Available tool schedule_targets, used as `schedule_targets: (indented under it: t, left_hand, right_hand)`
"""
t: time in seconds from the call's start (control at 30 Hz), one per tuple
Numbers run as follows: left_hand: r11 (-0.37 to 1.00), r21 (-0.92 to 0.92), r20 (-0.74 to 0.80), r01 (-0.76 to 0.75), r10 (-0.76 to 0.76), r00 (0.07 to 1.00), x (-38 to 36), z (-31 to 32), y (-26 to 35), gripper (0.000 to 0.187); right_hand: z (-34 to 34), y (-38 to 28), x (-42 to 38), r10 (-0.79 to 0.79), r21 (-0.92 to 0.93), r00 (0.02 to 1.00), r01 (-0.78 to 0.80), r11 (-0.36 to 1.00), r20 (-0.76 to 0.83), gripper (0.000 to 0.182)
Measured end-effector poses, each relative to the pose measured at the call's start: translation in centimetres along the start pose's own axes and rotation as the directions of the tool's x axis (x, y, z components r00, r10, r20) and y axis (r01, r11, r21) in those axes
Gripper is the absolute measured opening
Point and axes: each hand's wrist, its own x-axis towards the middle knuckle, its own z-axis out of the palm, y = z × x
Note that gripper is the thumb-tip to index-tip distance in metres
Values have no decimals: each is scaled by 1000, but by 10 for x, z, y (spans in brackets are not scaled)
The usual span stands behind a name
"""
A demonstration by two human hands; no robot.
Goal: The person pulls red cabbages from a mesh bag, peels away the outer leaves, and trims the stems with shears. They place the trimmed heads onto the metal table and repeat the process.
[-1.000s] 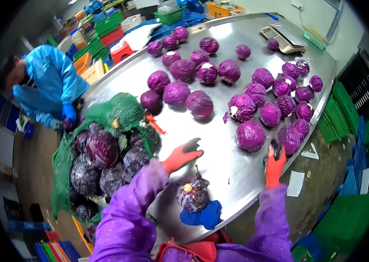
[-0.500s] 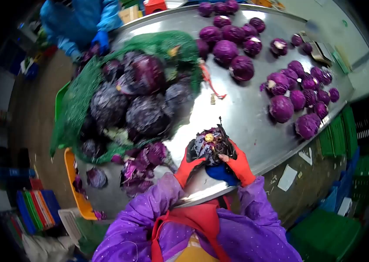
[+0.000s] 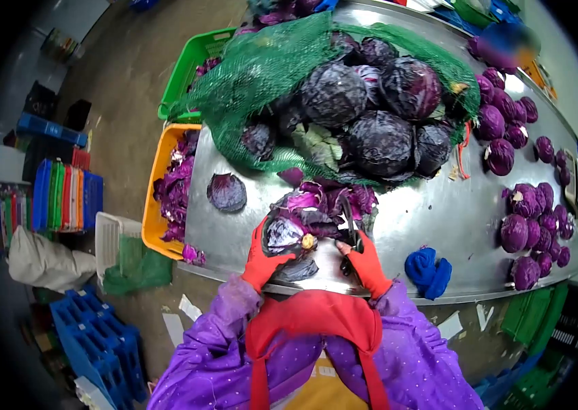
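A red cabbage (image 3: pixel 283 233) with its pale cut stalk facing up is in my left hand (image 3: pixel 262 256), which wears a red and black glove. The gloved fingers curl around its left side. My right hand (image 3: pixel 364 262), just right of it, is closed on a dark, thin, curled piece that looks like an outer cabbage leaf (image 3: pixel 348 213). Loose purple leaves (image 3: pixel 354 198) lie heaped beyond both hands. A dark leaf (image 3: pixel 297 269) rests below the cabbage, close to the table edge.
A green net (image 3: pixel 262 75) with several dark cabbages (image 3: pixel 381 142) covers the table's far middle. Trimmed cabbages (image 3: pixel 514 234) stand at the right. A blue cloth (image 3: pixel 428 272) lies near the front edge. An orange crate (image 3: pixel 154 205) with leaves and a green crate (image 3: pixel 183 75) stand left.
My view has turned left. Both hands have moved left with the cabbage, toward the leaf heap. My right hand has come away from the cabbage with a dark piece in it.
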Motion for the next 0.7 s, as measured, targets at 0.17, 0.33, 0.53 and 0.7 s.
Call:
schedule_targets:
  t: [0.17, 0.33, 0.53, 0.7]
  left_hand:
    - [957, -267, 14, 114, -114, 993, -3, 9, 6, 107]
    - [936, -342, 83, 88, -63, 995, -14, 14, -8, 113]
    - [961, -274, -128, 29, -66, 990, -25, -43, 27, 114]
    - [992, 77, -258, 97, -74, 963, -30, -35, -3, 118]
  right_hand:
    - [13, 23, -5, -285, -340, 958, 275, 899, 22, 35]
    - [32, 7, -1, -22, 119, 992, 7, 993, 125, 34]
    - [77, 5, 22, -89, 121, 951, 55, 991, 298, 43]
    - [79, 24, 15, -226, -357, 967, 255, 899, 121, 37]
